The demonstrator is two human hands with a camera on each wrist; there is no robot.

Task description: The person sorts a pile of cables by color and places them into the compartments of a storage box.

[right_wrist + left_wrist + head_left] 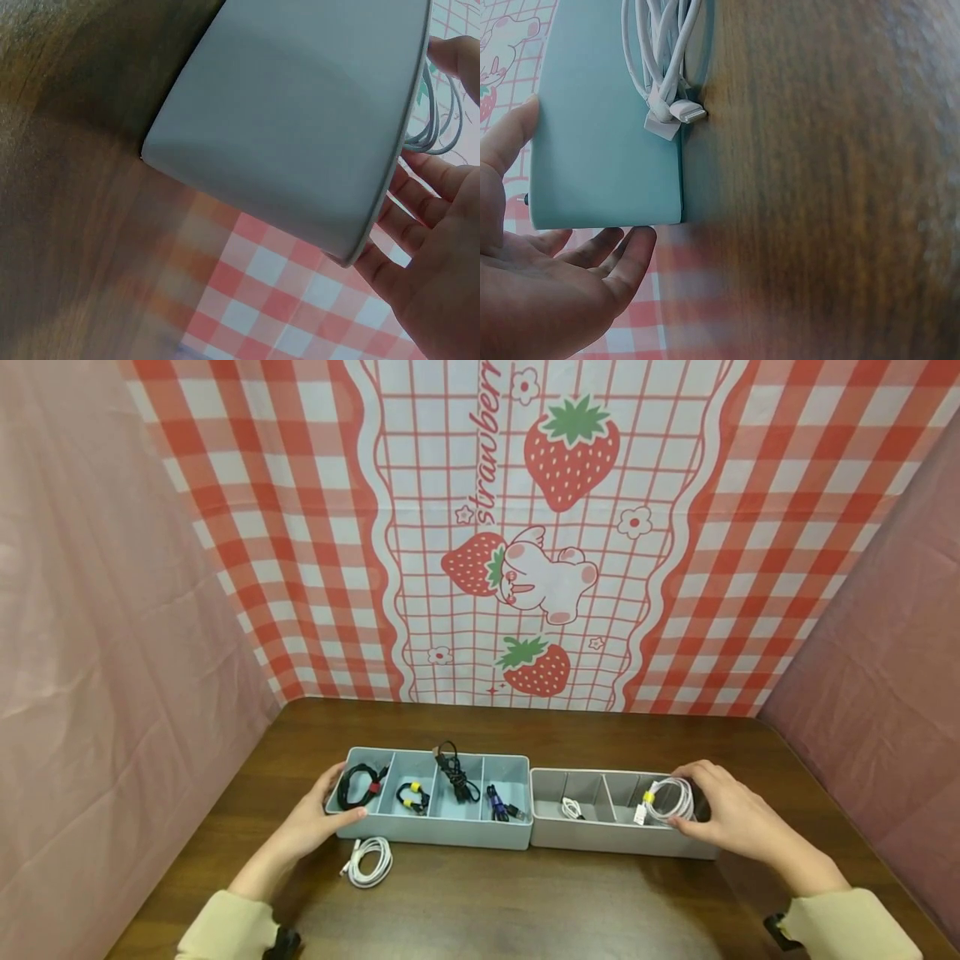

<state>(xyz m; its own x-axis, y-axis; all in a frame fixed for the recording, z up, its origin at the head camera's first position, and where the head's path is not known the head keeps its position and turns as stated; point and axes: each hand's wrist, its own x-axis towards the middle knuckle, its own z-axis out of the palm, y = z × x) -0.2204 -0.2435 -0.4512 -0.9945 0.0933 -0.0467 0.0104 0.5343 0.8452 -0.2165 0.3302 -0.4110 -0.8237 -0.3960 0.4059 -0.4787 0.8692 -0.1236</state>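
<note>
My left hand (pixel 311 817) grips the left end of a light blue divided box (pixel 450 833), thumb along its front rim and fingers against the end wall. At the far end of the row, my right hand (pixel 731 810) holds the right end of a grey divided box (pixel 622 840), thumb at the front rim. Beside that thumb, a coiled white cable (pixel 678 797) with a yellow tie rises from a compartment. Another white cable (pixel 572 808) lies further left inside the grey box. The two boxes stand end to end, touching or nearly so.
In the blue box lie a black cable (pixel 347 789) with a red tie, a short black cable (pixel 405 797) with yellow ties, a black cable (pixel 453 774) and a dark blue cable (pixel 495 804). A white coiled cable (pixel 371 862) lies on the wooden table (pixel 495 910) in front.
</note>
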